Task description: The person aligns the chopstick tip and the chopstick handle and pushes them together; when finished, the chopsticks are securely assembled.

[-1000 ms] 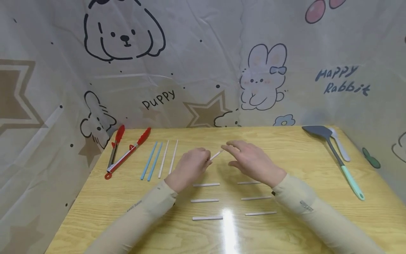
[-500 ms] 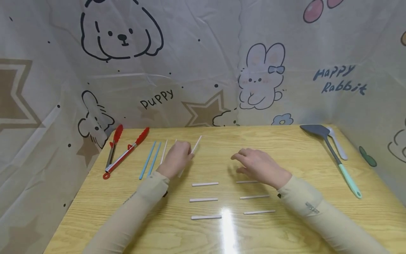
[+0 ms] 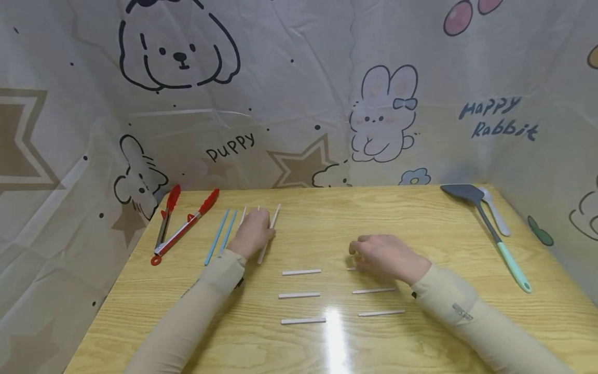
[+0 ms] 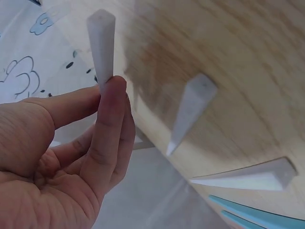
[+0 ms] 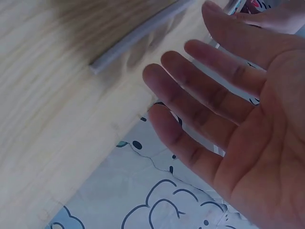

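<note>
My left hand [image 3: 252,232] pinches a white chopstick [image 4: 101,45] between thumb and fingertips, its thick square end pointing up in the left wrist view. In the head view it slants just right of two more white chopsticks [image 3: 243,214], partly hidden by the hand. Two blue chopsticks [image 3: 216,239] lie further left. My right hand [image 3: 390,254] hovers with loosely bent fingers over a short white stick [image 3: 351,269], mostly covered in the head view. The right wrist view shows the fingers apart and empty beside that stick [image 5: 138,36].
Short white sticks lie crosswise in two columns, left [image 3: 299,295] and right [image 3: 374,291]. Red tongs [image 3: 187,226] stand spread at the back left. A dark spatula [image 3: 490,223] with a mint handle and a pale utensil [image 3: 496,213] lie at the right. A printed cloth [image 3: 289,93] hangs behind the table.
My left hand has carried the white chopstick left, from near the right hand to beside the other white chopsticks. My right hand has drawn back slightly toward me and lowered.
</note>
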`<state>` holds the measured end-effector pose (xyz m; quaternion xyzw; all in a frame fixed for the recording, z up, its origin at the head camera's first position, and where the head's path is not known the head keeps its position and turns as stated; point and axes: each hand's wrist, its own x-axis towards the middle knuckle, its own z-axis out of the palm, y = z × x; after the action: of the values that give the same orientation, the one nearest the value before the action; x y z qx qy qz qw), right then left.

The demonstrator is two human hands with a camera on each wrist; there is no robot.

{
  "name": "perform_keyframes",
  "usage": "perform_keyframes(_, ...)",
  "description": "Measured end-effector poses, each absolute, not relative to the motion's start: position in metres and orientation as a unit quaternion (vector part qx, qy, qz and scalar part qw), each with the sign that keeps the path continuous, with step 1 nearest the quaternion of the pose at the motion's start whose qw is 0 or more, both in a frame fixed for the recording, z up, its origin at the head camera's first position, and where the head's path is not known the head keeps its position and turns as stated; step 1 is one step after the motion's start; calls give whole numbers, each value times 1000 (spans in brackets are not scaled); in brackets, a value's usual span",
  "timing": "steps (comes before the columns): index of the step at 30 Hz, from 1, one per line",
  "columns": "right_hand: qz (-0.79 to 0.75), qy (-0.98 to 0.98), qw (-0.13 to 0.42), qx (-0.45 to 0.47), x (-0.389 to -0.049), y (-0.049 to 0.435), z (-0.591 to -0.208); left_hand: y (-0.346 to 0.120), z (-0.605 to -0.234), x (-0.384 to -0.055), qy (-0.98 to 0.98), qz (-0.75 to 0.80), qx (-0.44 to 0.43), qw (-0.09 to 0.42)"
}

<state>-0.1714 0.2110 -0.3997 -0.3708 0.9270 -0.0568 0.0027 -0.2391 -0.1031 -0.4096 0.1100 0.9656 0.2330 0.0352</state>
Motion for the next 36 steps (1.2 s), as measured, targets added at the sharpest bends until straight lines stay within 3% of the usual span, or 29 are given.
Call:
perform_keyframes(8, -49, 931, 38, -360, -170, 213, -404, -104, -414, -245, 966, 235, 89, 52)
perform_keyframes(36, -53, 929, 3, -367, -168, 218, -418, -108, -416, -250, 973, 214, 72, 45)
